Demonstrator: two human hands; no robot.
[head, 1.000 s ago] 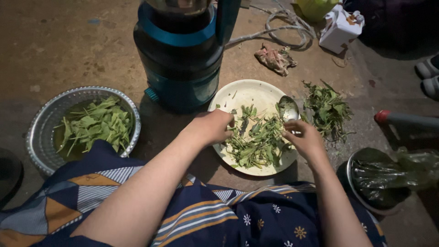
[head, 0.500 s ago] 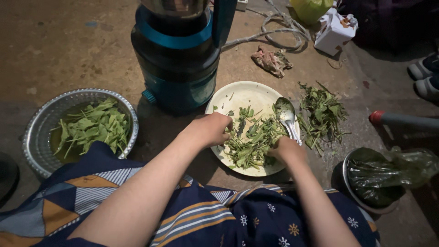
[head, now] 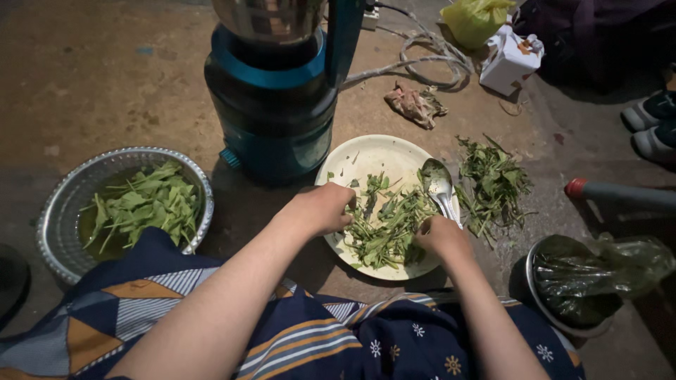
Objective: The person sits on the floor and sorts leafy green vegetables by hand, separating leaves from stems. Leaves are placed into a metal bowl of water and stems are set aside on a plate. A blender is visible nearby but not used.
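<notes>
A cream plate (head: 380, 155) on the ground holds a heap of green leaves and stems (head: 384, 225) and a metal spoon (head: 438, 184) lying at its right side. My left hand (head: 322, 208) rests on the plate's left edge, fingers curled into the greens. My right hand (head: 442, 236) sits at the plate's near right, fingers closed in the greens beside the spoon handle. Whether either hand grips leaves is hidden.
A blue blender base (head: 271, 119) with a steel jar stands behind the plate. A metal bowl (head: 60, 211) of leaves in water sits left. Loose stems (head: 494, 184) lie right, near a bag-lined pot (head: 584, 281), a red-tipped pole (head: 620, 193), shoes (head: 655, 127).
My right hand has drawn back from beside the spoon's bowl to the plate's near right edge. My left hand has stayed at the plate's left side. The view shifted slightly.
</notes>
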